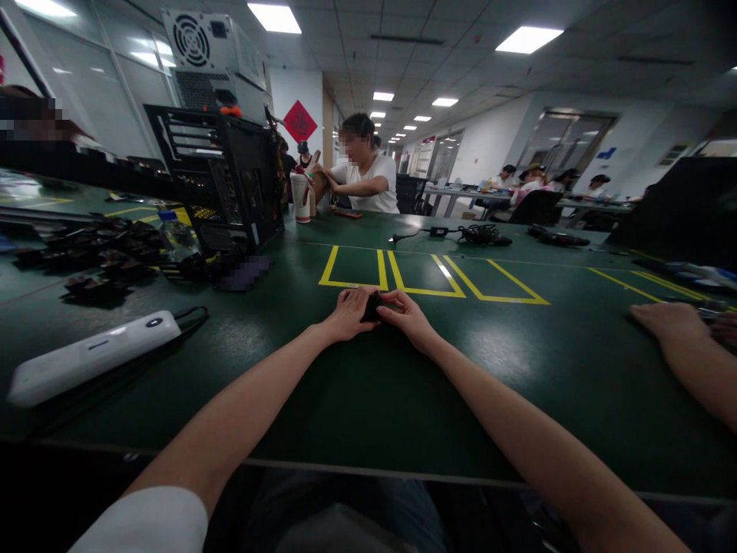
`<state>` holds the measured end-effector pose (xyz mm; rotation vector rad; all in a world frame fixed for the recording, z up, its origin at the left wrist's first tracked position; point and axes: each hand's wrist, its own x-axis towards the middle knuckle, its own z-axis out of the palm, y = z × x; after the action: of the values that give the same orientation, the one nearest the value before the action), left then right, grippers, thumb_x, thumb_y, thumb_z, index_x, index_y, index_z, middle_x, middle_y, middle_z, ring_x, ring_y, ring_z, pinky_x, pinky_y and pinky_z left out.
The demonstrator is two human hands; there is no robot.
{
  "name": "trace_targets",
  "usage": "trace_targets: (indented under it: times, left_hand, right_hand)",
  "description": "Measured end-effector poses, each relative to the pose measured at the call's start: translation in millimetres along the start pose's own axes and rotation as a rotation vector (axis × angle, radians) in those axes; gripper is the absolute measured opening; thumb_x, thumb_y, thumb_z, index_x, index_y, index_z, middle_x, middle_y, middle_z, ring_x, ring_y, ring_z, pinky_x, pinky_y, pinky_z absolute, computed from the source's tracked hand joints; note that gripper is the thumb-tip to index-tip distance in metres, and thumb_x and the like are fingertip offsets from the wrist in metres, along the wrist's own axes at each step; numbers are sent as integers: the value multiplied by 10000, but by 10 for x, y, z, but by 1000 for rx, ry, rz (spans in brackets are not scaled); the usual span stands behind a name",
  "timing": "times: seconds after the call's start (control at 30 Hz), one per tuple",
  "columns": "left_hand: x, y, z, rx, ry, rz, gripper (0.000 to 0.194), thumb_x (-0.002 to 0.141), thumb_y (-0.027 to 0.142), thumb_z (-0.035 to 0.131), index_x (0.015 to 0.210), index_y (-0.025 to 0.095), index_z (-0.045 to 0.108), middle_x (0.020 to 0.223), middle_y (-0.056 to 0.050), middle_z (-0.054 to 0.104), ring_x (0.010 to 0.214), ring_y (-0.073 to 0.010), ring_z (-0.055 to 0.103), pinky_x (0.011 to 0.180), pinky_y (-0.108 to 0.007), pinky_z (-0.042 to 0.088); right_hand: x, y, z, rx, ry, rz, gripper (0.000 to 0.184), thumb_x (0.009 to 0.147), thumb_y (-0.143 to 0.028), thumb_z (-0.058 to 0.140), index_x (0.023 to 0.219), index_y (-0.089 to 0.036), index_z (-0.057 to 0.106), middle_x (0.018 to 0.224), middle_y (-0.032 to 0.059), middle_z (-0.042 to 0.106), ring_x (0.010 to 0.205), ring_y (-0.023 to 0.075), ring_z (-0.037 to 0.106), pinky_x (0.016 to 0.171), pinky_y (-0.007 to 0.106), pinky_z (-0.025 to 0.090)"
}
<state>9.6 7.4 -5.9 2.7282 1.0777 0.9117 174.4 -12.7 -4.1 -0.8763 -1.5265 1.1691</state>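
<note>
Both of my hands meet over the green table (368, 399), near the yellow tape marks. Between them is a small black object (371, 306), too dark and covered for its kind to show. My left hand (347, 313) is closed round its left side, thumb toward me. From the right, the fingers and thumb of my right hand (408, 316) pinch its other side. The object is at or just above the tabletop; I cannot tell whether it touches.
Left of me lies a white elongated device (97, 357) with a strap. Beyond it are a heap of black parts (97, 250), a bottle (177, 236) and an open computer case (227, 180). Black cables (480, 234) lie farther back. A co-worker's hand (671, 326) rests at right.
</note>
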Motion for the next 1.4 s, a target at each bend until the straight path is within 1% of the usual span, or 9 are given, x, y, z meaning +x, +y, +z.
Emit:
trace_targets:
  times: [0.23,0.4,0.57,0.67,0.8,1.0,1.17,1.27,1.4]
  left_hand:
    - [-3,-1,6,1,7,0,570,670,303,563,1148,224,262,1146,-63,400,1084,-235,373,909,-399,225]
    - [-12,9,-16,1,3,7,547,685,304,548,1145,218,263,1150,-67,400,1090,-228,371,914,-393,223]
    - [-8,2,-10,0,-4,7,551,685,311,550,1148,224,265,1155,-66,396,1093,-230,368,910,-394,229]
    - [-4,-1,-1,-1,1,2,560,679,306,556,1150,227,264,1157,-64,394,1093,-230,369,910,-396,229]
    - [-1,1,3,-1,1,-10,567,672,294,561,1150,229,264,1151,-63,398,1090,-234,371,912,-400,225]
    - [-3,4,-6,2,1,2,552,674,290,554,1142,224,269,1144,-64,403,1083,-231,376,908,-397,227]
    - [-4,13,-7,-14,-2,-6,561,672,292,557,1146,232,263,1153,-62,396,1092,-236,366,910,-401,222]
    - [-3,14,-4,-16,-3,-11,563,672,287,557,1148,237,261,1160,-60,390,1098,-235,362,912,-401,219]
    - [-2,3,2,-10,1,-3,568,670,286,560,1148,235,257,1156,-60,395,1093,-234,366,909,-397,222]
  right_hand:
    - [26,24,-20,-45,-16,49,370,639,-294,610,984,-213,503,1031,41,541,884,152,544,828,351,408]
    - [-1,-9,-16,31,-60,16,358,590,-225,653,914,-225,500,1031,14,528,899,142,548,832,330,412]
    - [-8,-33,0,11,-31,6,241,626,-264,622,829,-215,500,985,2,540,825,124,559,804,319,426]
    - [3,-26,0,-17,-13,8,266,626,-266,622,860,-217,505,964,8,542,812,126,557,793,326,432]
    - [15,-19,-16,-48,-20,35,339,636,-265,608,954,-211,506,1020,36,542,903,158,539,842,361,406]
    - [10,-2,-29,24,-78,-12,369,569,-187,665,892,-220,490,982,3,536,911,144,545,867,343,401]
    - [9,-7,-1,19,-21,-2,258,623,-248,623,844,-216,493,981,4,534,863,130,557,840,338,415]
    - [16,-6,3,-2,-16,6,289,618,-259,628,873,-218,497,971,11,541,843,134,560,819,346,425]
    - [25,7,-10,-18,-13,20,353,621,-251,623,949,-208,500,1010,39,539,897,157,545,831,358,418]
